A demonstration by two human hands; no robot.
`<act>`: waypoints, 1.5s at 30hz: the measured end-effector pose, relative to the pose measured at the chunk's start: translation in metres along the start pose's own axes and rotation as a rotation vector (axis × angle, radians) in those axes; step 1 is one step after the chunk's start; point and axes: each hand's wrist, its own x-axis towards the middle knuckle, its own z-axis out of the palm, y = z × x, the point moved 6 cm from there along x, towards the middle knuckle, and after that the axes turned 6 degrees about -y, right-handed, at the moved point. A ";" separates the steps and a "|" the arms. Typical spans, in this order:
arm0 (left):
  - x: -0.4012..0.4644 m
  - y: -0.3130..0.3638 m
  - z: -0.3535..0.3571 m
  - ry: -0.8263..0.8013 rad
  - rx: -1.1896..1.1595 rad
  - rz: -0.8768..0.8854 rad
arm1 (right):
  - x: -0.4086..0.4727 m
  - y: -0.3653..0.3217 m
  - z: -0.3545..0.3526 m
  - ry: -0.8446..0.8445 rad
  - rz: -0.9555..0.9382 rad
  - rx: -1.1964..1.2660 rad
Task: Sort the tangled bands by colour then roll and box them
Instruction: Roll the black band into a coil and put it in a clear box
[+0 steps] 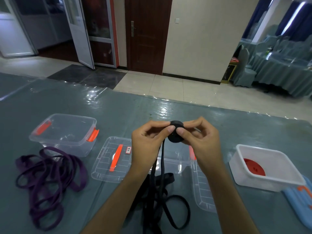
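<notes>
A small tight roll of black band (175,137) is held up over the table between my left hand (150,137) and my right hand (200,137), thumbs and fingers pinched on it. Its loose tail hangs down to a black tangle (162,196) on the table near me. A heap of purple bands (49,181) lies loose at the left. A rolled red band (254,166) rests inside a white box (270,179) at the right. An open clear box (64,132) with orange clasps stands at the back left, holding nothing I can see.
A clear lid (113,159) with an orange handle lies flat left of centre. Another clear box (177,162) sits behind my hands and a second clear lid (202,191) lies under my right forearm. A blue lid (300,201) lies at the far right edge.
</notes>
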 end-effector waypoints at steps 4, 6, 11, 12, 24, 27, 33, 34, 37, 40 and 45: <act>-0.002 -0.007 0.007 -0.009 -0.053 -0.063 | 0.000 -0.004 0.007 0.041 -0.055 0.029; 0.002 -0.005 0.007 -0.038 -0.075 -0.096 | -0.005 -0.001 0.011 0.052 -0.048 0.093; 0.004 -0.004 0.001 0.040 -0.053 -0.073 | 0.002 -0.001 -0.001 0.027 -0.034 -0.003; 0.002 -0.007 0.002 0.052 -0.047 -0.068 | 0.004 -0.002 -0.002 0.023 -0.036 -0.012; -0.008 -0.010 0.004 -0.067 0.004 -0.103 | -0.008 -0.006 -0.010 0.039 -0.035 -0.053; -0.012 -0.012 0.007 -0.143 0.017 -0.131 | -0.010 -0.010 -0.011 0.052 -0.101 -0.085; -0.008 -0.002 0.002 -0.074 0.059 -0.091 | -0.013 -0.001 -0.009 -0.040 -0.006 -0.106; -0.011 -0.002 0.002 -0.070 0.061 -0.083 | -0.012 -0.004 -0.009 -0.053 -0.012 -0.127; -0.017 -0.003 0.003 -0.124 0.094 -0.078 | -0.012 -0.012 -0.006 -0.040 -0.071 -0.129; -0.014 0.001 0.005 -0.170 0.078 -0.091 | -0.017 -0.007 -0.006 0.022 -0.066 -0.060; -0.010 0.004 0.005 -0.086 0.044 -0.118 | -0.015 -0.005 -0.013 -0.015 0.008 -0.098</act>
